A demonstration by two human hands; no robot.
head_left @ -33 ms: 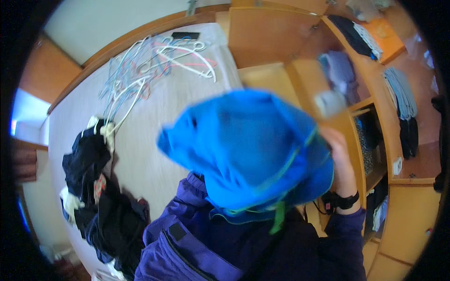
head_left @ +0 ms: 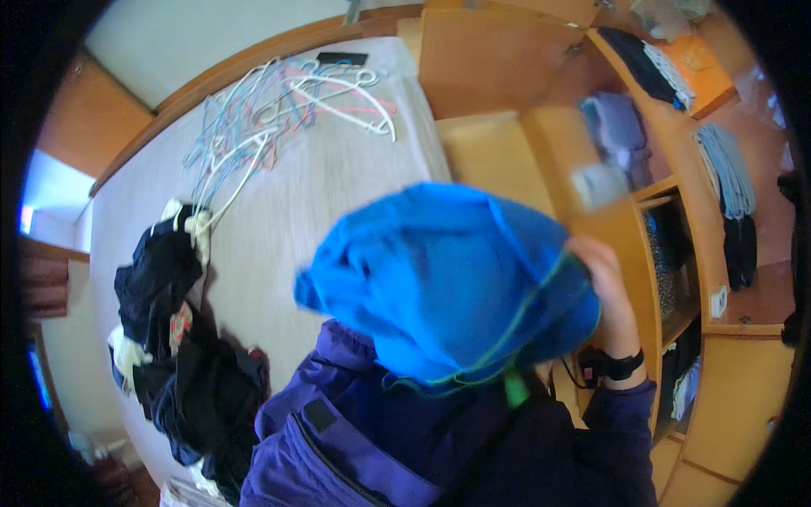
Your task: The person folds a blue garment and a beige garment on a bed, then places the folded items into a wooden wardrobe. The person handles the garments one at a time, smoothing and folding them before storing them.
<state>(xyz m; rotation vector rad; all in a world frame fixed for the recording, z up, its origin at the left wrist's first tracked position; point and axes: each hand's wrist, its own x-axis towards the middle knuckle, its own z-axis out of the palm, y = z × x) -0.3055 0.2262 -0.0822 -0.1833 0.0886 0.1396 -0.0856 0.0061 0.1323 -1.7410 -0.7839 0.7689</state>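
The pale-covered bed [head_left: 291,203] is strewn with hangers [head_left: 262,138] and dark clothes [head_left: 203,384]. A flat black object [head_left: 342,59] is laid near the hangers.

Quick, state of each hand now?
Left hand: hidden by the blue fabric; grip cannot be told.
Right hand: closed, holding the blue fabric's right edge.

Free passage lies over the bare middle of the pale sheet [head_left: 279,203], between the dark clothes pile [head_left: 198,376] on the left and the bulky blue cloth [head_left: 439,279]. Farther out, tangled hangers [head_left: 287,106] obstruct the way — their bars and loops cross. The cloth blocks the centre; past the right hand [head_left: 601,270], a blurred white object [head_left: 598,186] and the wooden cupboard [head_left: 726,406] narrow the room on that side.
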